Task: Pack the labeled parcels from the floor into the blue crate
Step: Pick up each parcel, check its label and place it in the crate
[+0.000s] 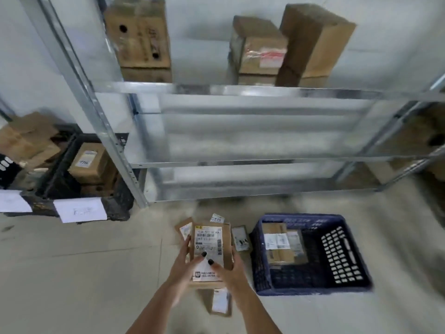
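Labeled parcel (209, 247) held in both our hands above the floor (84, 273), left of the blue crate (310, 254).
Head view: our left hand (184, 261) and right hand (228, 271) each grip the parcel's lower end, thumbs on its label. More labeled parcels (240, 238) lie on the floor beneath and beside it. Crate already holds a parcel (277, 242) at its left side. Metal shelf (240, 131) behind carries cardboard boxes (139, 34).

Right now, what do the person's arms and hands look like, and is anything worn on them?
Both forearms are bare as far as the picture shows: no sleeves, gloves, watch or bracelet are visible. The left hand and right hand are bare too. The thumbnails carry dark, near-black polish. The picture is too blurred to tell about rings.
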`<state>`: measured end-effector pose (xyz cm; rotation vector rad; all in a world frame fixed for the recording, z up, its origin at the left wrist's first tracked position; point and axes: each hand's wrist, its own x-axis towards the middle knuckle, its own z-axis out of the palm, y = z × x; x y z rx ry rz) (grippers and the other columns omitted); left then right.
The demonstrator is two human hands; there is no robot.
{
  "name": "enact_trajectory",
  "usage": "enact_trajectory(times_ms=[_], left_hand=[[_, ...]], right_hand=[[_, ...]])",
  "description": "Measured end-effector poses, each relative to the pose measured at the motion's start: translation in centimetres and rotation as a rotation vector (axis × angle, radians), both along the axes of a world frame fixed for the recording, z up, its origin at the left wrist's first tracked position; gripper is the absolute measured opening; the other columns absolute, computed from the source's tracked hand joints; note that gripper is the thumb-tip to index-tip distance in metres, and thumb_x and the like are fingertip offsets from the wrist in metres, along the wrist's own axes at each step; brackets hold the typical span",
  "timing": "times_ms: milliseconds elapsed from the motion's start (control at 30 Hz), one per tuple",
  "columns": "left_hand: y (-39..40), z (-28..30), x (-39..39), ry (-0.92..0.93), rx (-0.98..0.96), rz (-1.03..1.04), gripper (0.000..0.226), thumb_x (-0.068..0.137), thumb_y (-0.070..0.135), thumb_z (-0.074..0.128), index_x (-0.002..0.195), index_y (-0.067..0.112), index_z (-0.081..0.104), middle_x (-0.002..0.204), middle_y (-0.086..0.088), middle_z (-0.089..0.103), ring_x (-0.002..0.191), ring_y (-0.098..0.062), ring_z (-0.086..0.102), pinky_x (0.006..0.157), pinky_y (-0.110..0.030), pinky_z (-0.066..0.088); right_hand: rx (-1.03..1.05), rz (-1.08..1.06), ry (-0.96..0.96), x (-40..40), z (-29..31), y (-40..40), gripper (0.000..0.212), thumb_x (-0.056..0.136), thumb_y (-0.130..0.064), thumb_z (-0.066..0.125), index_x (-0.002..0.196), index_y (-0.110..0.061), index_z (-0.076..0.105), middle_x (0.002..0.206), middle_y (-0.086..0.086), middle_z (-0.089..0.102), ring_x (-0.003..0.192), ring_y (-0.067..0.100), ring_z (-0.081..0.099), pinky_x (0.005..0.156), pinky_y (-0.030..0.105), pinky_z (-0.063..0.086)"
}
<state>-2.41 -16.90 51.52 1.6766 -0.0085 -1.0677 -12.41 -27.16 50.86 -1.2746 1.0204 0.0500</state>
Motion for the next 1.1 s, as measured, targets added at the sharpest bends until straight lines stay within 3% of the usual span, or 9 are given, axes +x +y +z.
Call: enact_trajectory(times_ms=[67,200,333,467,600,700,833,1000,1100], left_hand=[[-3.4,4.4,-2.3,0.013,-0.043,-0.077,0.069,0.087,0.021,0.061,0.143,0.033,0.025,0.133,-0.004,0.055,0.098,-0.019,0.063,0.066,-0.022,0.049],[-9.5,11.2,-6.9,0.008,-0.093,-0.135,0.07,0.084,0.023,0.064,0.142,0.034,0.026,0.133,-0.002,0.055,0.109,-0.022,0.06,0.086,-0.039,0.052],[-15.2,16.2,-12.4,-0.004,-0.154,-0.138,0.07,0.087,0.014,0.061,0.144,0.028,0.024,0.135,-0.005,0.052,0.102,-0.02,0.058,0.07,-0.029,0.052],[-20.7,18.9,-18.2,-0.02,-0.173,-0.125,0.069,0.088,0.014,0.058,0.144,0.028,0.022,0.139,-0.007,0.049,0.115,-0.025,0.054,0.094,-0.042,0.047],[-25.4,20.5,-23.1,-0.007,-0.17,-0.135,0.07,0.089,0.016,0.056,0.146,0.029,0.018,0.141,-0.004,0.045,0.126,-0.028,0.046,0.099,-0.043,0.041],[-27.8,20.6,-25.0,-0.025,-0.126,-0.155,0.071,0.089,0.023,0.058,0.145,0.034,0.016,0.142,-0.003,0.046,0.122,-0.025,0.05,0.097,-0.043,0.044],[-31.0,21.1,-25.9,-0.005,-0.149,-0.159,0.07,0.09,0.019,0.056,0.146,0.031,0.016,0.141,-0.002,0.046,0.107,-0.016,0.051,0.079,-0.029,0.045],[-35.6,20.6,-25.4,0.003,-0.187,-0.151,0.069,0.089,0.009,0.055,0.146,0.024,0.02,0.142,-0.006,0.044,0.123,-0.023,0.048,0.087,-0.028,0.041],[-38.5,19.9,-25.3,0.022,-0.183,-0.169,0.064,0.089,0.012,0.056,0.143,0.029,0.024,0.136,0.0,0.048,0.103,-0.012,0.053,0.07,-0.02,0.048]], right_hand=[[-0.041,-0.04,-0.01,-2.6,4.8,-2.9,0.085,0.063,-0.038,0.082,0.133,-0.027,0.036,0.123,-0.003,0.058,0.114,0.019,0.057,0.1,0.037,0.047],[-0.107,-0.102,0.013,-7.9,11.1,-8.6,0.101,0.05,-0.053,0.08,0.136,-0.03,0.032,0.128,0.001,0.058,0.115,0.023,0.057,0.1,0.046,0.047],[-0.239,-0.077,0.032,-13.2,16.3,-14.4,0.078,0.072,-0.034,0.076,0.136,-0.028,0.032,0.126,0.0,0.058,0.11,0.021,0.058,0.095,0.039,0.051],[-0.273,-0.029,0.006,-18.5,18.6,-20.7,0.072,0.079,-0.024,0.072,0.138,-0.023,0.031,0.126,0.0,0.054,0.105,0.016,0.055,0.083,0.022,0.05],[-0.262,-0.033,0.021,-23.0,19.0,-25.3,0.078,0.075,-0.032,0.075,0.139,-0.025,0.031,0.129,-0.002,0.055,0.111,0.018,0.055,0.098,0.034,0.048],[-0.221,-0.042,0.012,-25.1,19.1,-27.9,0.081,0.07,-0.035,0.078,0.137,-0.023,0.035,0.126,-0.004,0.057,0.113,0.019,0.056,0.101,0.042,0.047],[-0.185,-0.045,0.006,-26.0,19.2,-30.9,0.08,0.072,-0.032,0.078,0.138,-0.022,0.033,0.128,-0.002,0.055,0.114,0.019,0.055,0.102,0.041,0.047],[-0.231,-0.071,0.039,-25.5,18.7,-35.0,0.072,0.074,-0.033,0.075,0.134,-0.024,0.038,0.125,-0.002,0.058,0.109,0.017,0.057,0.097,0.038,0.05],[-0.23,-0.067,0.033,-25.4,18.3,-37.6,0.065,0.076,-0.027,0.074,0.13,-0.024,0.038,0.122,-0.001,0.058,0.112,0.021,0.057,0.096,0.041,0.051]])
